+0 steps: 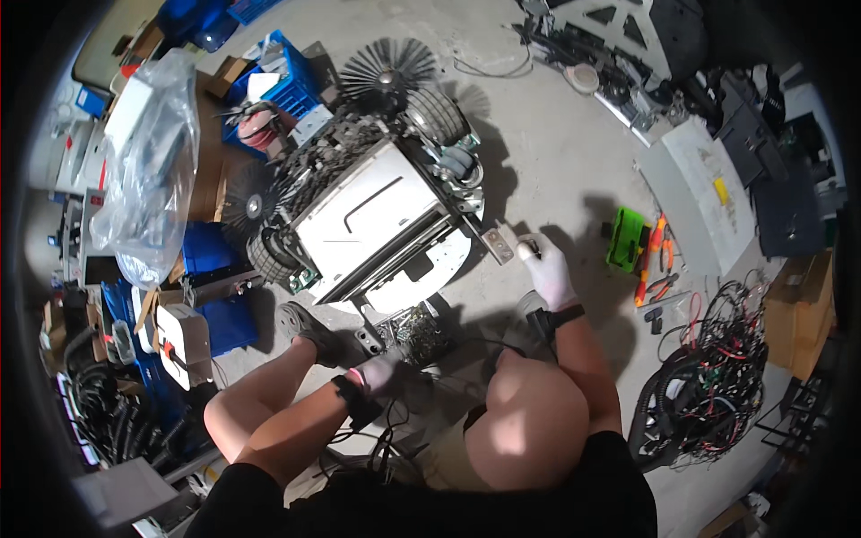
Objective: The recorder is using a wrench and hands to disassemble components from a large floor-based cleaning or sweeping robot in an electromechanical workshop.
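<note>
A wheeled machine (366,208) with a white flat panel, two black round brushes and rubber tyres lies on the floor in front of me. On the panel rests a black hex key (373,205). My right hand (549,273), in a white glove, has its fingers curled at the end of a metal bracket (499,245) with holes, beside the machine's right corner. Whatever those fingers pinch is too small to make out. My left hand (380,373), also gloved, is blurred low beside a heap of screws (414,334). A second metal bracket (368,340) sits just left of the heap.
At the right lie a bright green case (627,239), orange-handled pliers (665,256) and a tangle of wires (708,372). Blue crates (296,76) and a clear plastic bag (148,179) stand at the left. Grey panels (700,197) lie far right.
</note>
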{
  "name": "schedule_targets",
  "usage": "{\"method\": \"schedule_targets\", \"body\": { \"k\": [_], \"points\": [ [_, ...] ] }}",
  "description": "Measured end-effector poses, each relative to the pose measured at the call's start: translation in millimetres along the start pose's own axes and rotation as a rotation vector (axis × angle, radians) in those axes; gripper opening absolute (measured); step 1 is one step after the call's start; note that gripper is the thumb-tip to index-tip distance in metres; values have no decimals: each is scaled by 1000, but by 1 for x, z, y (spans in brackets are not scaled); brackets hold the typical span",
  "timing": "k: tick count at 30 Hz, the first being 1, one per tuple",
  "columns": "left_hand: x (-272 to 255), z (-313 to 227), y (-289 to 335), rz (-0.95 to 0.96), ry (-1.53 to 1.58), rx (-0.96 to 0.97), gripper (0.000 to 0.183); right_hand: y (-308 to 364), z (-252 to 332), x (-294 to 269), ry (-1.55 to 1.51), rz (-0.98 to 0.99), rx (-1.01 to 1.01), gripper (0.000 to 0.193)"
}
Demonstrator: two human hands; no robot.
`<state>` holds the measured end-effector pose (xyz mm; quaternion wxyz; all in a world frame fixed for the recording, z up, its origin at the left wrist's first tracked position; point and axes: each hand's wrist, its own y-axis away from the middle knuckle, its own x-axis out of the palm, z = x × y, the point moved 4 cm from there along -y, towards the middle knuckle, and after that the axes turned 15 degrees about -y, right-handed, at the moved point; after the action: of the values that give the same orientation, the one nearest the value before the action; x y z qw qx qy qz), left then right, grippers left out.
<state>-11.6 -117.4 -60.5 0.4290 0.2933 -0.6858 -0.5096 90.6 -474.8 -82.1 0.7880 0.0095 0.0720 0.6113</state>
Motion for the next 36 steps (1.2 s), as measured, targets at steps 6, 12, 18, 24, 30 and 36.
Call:
{"method": "schedule_targets", "body": {
  "k": [6,12,18,24,30,36],
  "points": [
    [47,-100,-23,-221,-973,156,56,0,-2,6,-32,-6,-108,22],
    [89,-191,-68,-458,-939,697,49,-7,-12,-14,-69,-80,-51,11],
    [98,-196,-90,-248,-114,670,24,12,7,8,292,22,-257,20],
    [82,-187,-102,-285,-180,654,24,24,8,25,459,207,-367,16],
    [81,-186,-99,-229,-104,752,30,20,6,29,465,20,-283,14],
    [80,-190,-87,-354,-346,863,33,21,10,43,707,72,-228,16]
  ]
}}
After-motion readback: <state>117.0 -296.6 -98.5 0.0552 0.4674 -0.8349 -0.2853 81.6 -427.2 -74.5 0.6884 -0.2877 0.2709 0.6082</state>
